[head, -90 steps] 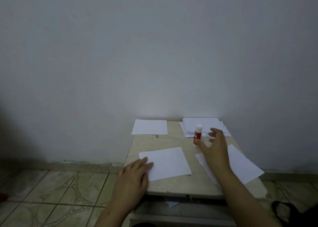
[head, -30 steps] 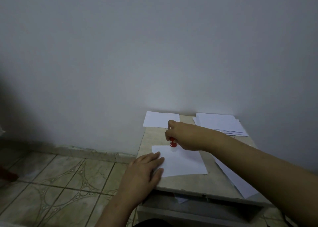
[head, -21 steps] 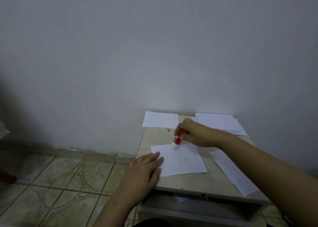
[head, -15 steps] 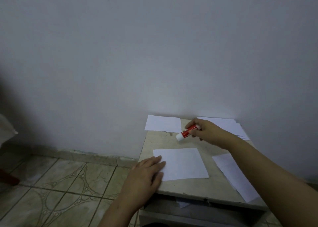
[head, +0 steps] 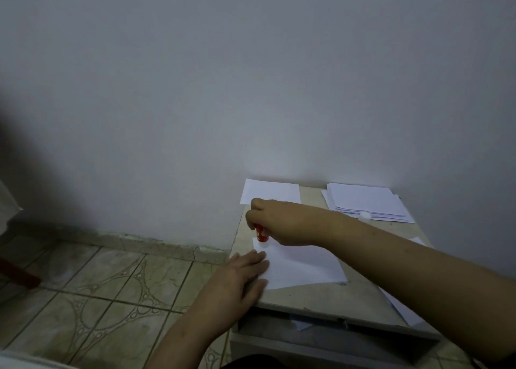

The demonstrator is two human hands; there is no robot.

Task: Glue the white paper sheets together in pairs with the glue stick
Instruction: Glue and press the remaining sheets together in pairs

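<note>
A white paper sheet (head: 304, 265) lies near the front left of the small beige table (head: 315, 296). My left hand (head: 237, 276) rests flat on the sheet's near left corner, fingers straight. My right hand (head: 282, 222) grips the red glue stick (head: 262, 234) and holds its tip down on the sheet's far left corner. The stick's white cap (head: 364, 215) lies by a stack of white sheets (head: 365, 201) at the back right. A single sheet (head: 272, 192) lies at the back left, another (head: 402, 310) under my right forearm.
The table stands against a plain white wall. A shelf or drawer opening (head: 307, 326) shows below the tabletop, with a scrap of paper in it. Patterned floor tiles (head: 111, 290) lie to the left, with a dark red object (head: 19, 273) at the far left.
My right hand picked up the glue stick and brought it to the front sheet. Half a second ago it was lifted near the back; now its tip is down on the far left corner.
</note>
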